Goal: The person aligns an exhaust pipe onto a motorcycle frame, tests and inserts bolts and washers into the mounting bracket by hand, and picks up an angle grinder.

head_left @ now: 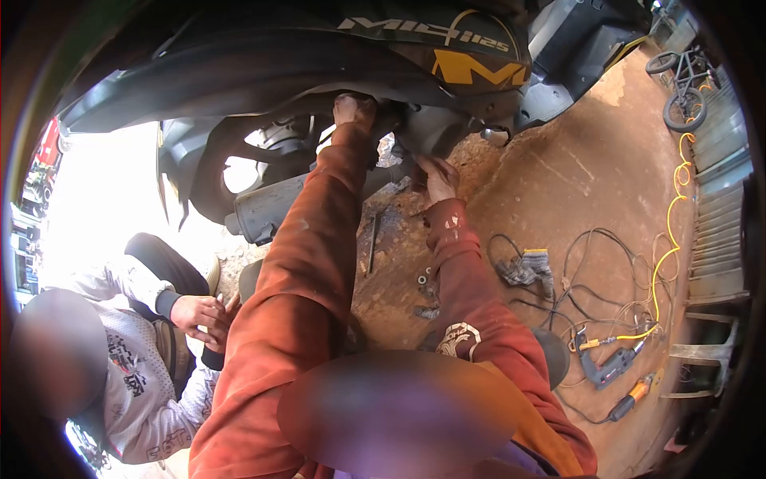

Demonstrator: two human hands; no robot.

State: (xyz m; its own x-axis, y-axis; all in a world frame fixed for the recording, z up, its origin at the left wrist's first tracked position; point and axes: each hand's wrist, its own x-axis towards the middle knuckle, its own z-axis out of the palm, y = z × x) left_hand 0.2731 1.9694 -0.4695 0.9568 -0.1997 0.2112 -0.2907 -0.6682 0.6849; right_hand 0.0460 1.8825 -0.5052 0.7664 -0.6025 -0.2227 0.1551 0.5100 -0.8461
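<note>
A dark scooter (pixel 263 88) with yellow and white lettering fills the top of the view. Reaching up under its body panel is my left hand (pixel 355 110), closed, with the fingertips and whatever they grip hidden. Lower and to the right, my right hand (pixel 437 177) is closed at a dark part beside the engine underside; I cannot make out what is in it. The silver-grey muffler (pixel 275 209) runs beside my left forearm, in front of the rear wheel (pixel 227 152). A thin metal tool (pixel 373 243) lies on the ground between my arms.
At left, a person in a white patterned top sits close, hands together (pixel 203 315). On the ground at right lie a grey glove (pixel 531 271), tangled cables (pixel 594 263), a power drill (pixel 610 363) and an orange tool (pixel 638 391). A bicycle (pixel 682 88) stands behind a yellow hose (pixel 670 239).
</note>
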